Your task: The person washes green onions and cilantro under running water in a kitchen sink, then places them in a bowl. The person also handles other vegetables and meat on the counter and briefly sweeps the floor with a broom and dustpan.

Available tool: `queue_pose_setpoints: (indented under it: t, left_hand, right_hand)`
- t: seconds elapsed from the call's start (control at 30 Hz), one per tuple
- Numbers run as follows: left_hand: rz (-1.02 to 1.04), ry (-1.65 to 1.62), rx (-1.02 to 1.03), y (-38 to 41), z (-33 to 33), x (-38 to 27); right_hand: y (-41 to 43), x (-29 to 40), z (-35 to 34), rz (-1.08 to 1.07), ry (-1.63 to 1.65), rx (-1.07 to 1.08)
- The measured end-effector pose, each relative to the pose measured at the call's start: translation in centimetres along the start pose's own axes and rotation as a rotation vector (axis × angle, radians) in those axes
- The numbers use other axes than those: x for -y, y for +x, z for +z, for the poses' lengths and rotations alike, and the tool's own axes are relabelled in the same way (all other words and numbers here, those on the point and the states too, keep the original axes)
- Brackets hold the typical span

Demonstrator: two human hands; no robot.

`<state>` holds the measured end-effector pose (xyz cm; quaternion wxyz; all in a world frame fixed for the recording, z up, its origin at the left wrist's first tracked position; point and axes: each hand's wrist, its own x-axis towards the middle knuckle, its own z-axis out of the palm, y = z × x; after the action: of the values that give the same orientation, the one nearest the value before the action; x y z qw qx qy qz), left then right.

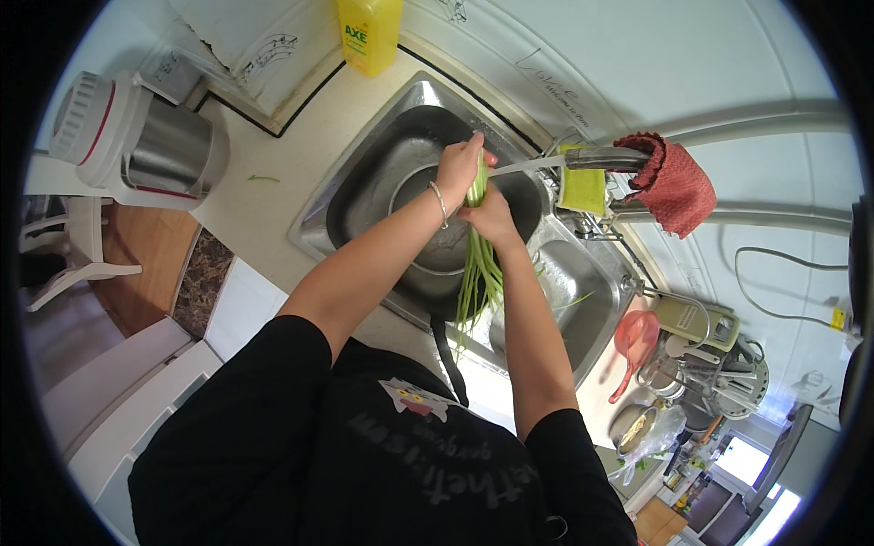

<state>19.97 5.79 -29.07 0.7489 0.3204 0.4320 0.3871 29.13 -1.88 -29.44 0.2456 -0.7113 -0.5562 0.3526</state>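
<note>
Both hands grip one bunch of long green stems (482, 273), possibly scallions or garlic shoots, over the larger basin of a stainless steel double sink (314, 225). My left hand (459, 169), with a bracelet at its wrist, is closed round the pale upper end. Just below it, my right hand (490, 213) holds the same bunch. The loose green ends hang down towards me. Water runs from the faucet (604, 158) onto the bunch beside my left hand. A round pan or bowl (418, 254) sits in the basin under my forearms.
A red cloth (676, 184) drapes over the faucet, near a yellow-green sponge (582, 181). A yellow AXE detergent bottle (371, 34) stands behind the sink. At left is a white and steel appliance (164, 150). A red strainer or ladle (635, 338) and a dish rack (724, 382) are at right.
</note>
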Motion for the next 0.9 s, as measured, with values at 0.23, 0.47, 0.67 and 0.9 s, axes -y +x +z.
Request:
queue_pose_setpoints:
  t: [0.23,0.47,0.67,0.9]
  left_hand:
    - [0.045,-0.152,0.092,0.6,0.4,1.4]
    - [-0.161,-0.271,0.224,-1.4,-0.6,1.9]
    - [-0.185,-0.365,0.040,-2.5,-0.6,1.9]
    - [-0.163,-0.573,0.206,-2.2,-0.7,2.2]
  right_hand:
    - [0.2,1.8,0.8,0.233,-0.308,-0.281]
    - [1.1,2.4,-0.4,0.184,-0.321,0.006]
    - [-0.6,2.9,-1.8,0.142,-0.146,0.060]
    - [-2.1,2.0,-1.4,0.117,-0.295,-0.084]
